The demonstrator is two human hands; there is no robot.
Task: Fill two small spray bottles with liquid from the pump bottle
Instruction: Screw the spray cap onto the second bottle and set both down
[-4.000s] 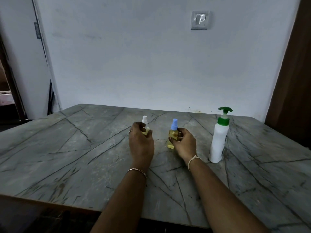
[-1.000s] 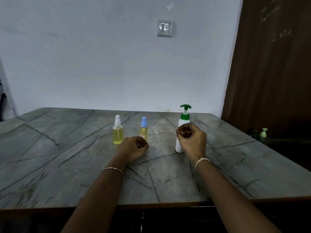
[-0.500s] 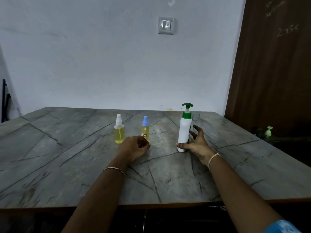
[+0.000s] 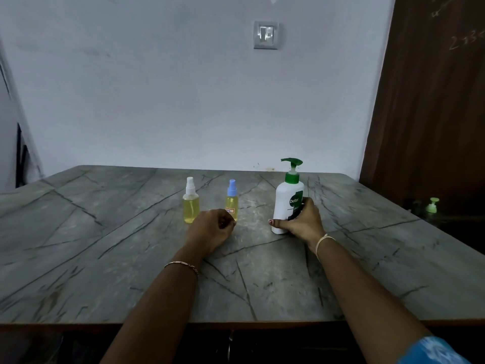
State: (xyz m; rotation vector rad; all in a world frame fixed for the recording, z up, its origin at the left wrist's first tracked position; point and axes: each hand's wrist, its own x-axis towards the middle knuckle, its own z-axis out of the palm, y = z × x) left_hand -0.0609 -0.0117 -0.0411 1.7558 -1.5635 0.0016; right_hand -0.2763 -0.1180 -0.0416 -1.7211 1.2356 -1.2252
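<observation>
Table (image 4: 105, 271) edge runs across the bottom of the frame, both forearms reach up from it toward centre

Left hand (image 4: 211, 227) sits just left of centre, fingers curled into a loose fist, resting on the table and holding nothing. It's right in front of the blue-capped spray bottle (image 4: 232, 199) and covers that bottle's base; can't tell if they touch

Right hand (image 4: 301, 223) is right of centre, fingers wrapped round the lower body of the pump bottle (image 4: 288, 195), thumb across the front near the base. Bottle is upright on the table, green pump head on, nozzle pointing left

Further back, left of the blue one, the white-capped spray bottle (image 4: 190, 203) stands free, clear of both hands

Progress, my read:
- both spray bottles show yellow liquid well up the body, white-capped one near the shoulder
- both have their spray heads on
- pump bottle closed and standing, not positioned over either bottle
- so the filling looks done or close to it; the grip on the pump bottle looks more like setting down or tidying than dispensing
- can't confirm from here that the blue one is full, lower part is hidden

Far right edge, a small green-topped bottle (image 4: 432, 205) sits off the table, not involved
</observation>
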